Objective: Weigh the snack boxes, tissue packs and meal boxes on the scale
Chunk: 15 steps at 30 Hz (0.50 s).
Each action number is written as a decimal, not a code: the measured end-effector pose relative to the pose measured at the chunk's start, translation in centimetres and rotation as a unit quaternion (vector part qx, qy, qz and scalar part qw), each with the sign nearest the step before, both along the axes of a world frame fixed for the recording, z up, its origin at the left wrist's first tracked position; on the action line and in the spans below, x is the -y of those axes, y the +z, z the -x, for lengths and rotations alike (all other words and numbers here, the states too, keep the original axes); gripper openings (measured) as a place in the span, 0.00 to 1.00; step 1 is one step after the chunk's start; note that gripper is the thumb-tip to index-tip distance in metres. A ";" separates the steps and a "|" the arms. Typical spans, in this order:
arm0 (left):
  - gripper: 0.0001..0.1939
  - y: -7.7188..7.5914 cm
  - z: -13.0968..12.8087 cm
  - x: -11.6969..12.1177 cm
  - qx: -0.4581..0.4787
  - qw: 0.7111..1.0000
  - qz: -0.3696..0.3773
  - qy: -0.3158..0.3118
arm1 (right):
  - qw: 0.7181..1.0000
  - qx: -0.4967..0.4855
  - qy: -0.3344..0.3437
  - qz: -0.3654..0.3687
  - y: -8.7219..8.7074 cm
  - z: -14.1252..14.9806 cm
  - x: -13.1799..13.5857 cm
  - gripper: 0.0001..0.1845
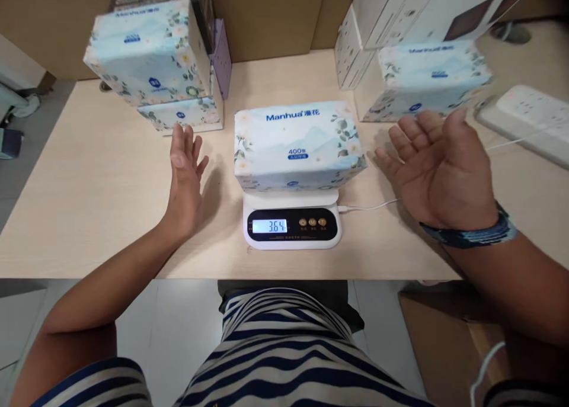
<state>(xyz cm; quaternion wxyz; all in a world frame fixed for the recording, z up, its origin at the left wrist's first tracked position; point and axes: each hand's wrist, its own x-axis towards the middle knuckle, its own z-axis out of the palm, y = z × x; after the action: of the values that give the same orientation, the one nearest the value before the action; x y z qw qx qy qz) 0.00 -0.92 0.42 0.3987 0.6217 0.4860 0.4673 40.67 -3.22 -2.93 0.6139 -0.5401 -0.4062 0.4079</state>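
A pack of tissues (pixel 293 134), pale blue and white with printed flowers, rests on a white digital scale (pixel 249 236) at the middle of the table. The scale's lit display (pixel 269 226) reads about 3.64. To the left of the pack, my left hand (pixel 184 182) is raised with its fingers stretched, touching nothing. My right hand (pixel 438 167), palm turned up and fingers loosely spread, hovers to the right, apart from the pack. A blue woven band (pixel 471 232) circles my right wrist.
Two more tissue packs (pixel 149 57) are stacked at the back left, before a dark box (pixel 202 10). Another tissue pack (pixel 433 78) sits at the back right beside white boxes (pixel 355 45). A power strip (pixel 533 114) lies at the right; a white cable (pixel 371 207) plugs into the scale.
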 end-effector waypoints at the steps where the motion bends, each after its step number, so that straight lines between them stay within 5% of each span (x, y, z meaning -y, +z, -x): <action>1: 0.50 0.3 0.1 -0.2 0.010 1.000 0.021 0.004 | 1.000 -0.008 -0.011 0.008 -0.1 -0.2 -0.2 0.31; 9: 0.54 1.7 1.5 -1.6 0.073 0.993 0.067 0.071 | 0.998 0.051 0.021 -0.016 -3.0 -3.7 -1.7 0.24; 12: 0.55 1.5 1.8 -2.3 0.079 0.989 0.080 0.099 | 0.996 0.087 -0.005 -0.034 -3.6 -5.0 -2.6 0.31; 15: 0.53 0.5 0.7 -1.4 0.071 0.990 0.028 0.123 | 0.991 0.122 -0.034 -0.049 -2.5 -3.3 -2.4 0.41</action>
<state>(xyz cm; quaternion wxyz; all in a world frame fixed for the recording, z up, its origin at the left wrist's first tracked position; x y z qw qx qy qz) -0.66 0.44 0.89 0.3886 0.5114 0.5421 0.5418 43.98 -0.83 -5.46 0.5989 -0.5686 -0.4790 0.2974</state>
